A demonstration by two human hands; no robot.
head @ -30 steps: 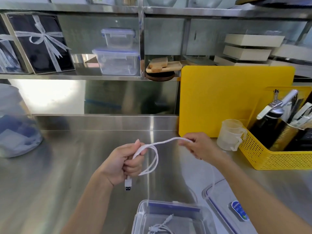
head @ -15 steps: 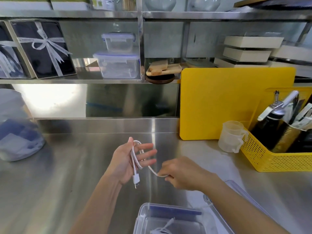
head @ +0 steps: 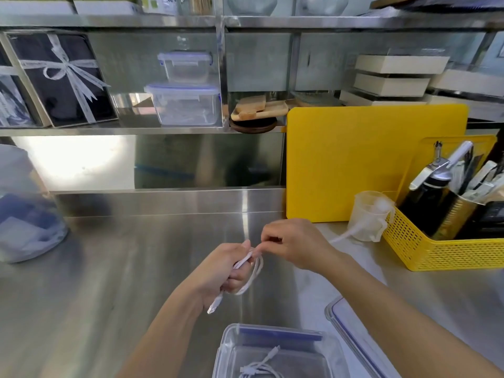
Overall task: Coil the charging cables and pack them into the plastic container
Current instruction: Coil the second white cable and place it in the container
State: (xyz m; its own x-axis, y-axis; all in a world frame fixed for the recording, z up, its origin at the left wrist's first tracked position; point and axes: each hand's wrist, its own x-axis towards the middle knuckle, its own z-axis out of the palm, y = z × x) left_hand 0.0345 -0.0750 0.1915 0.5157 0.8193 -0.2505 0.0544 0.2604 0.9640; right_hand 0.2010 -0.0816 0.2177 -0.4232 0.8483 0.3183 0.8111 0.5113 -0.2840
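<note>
The left hand [head: 222, 271] is closed around a partly wound white cable [head: 252, 276]. Several loops hang from the fist, and the plug end [head: 214, 306] dangles below it. The right hand [head: 293, 245] pinches the free strand with thumb and forefinger, directly against the top of the left hand. A blurred length of cable [head: 345, 236] trails to the right past the measuring cup [head: 368, 216].

Half a second ago the right hand was low, below the open left palm, carrying the strand under it. A second ago it was out to the right with the strand stretched between both hands. It has now come up and over to meet the left fist, which has closed. This indicates that one more turn has been laid onto the coil.

The trailing length suggests winding is unfinished. The open container [head: 231, 347] sits on the counter [head: 109, 282] directly below the hands. It already holds one coiled cable [head: 259, 369]. Its lid [head: 346, 326] lies just to the right.
</note>
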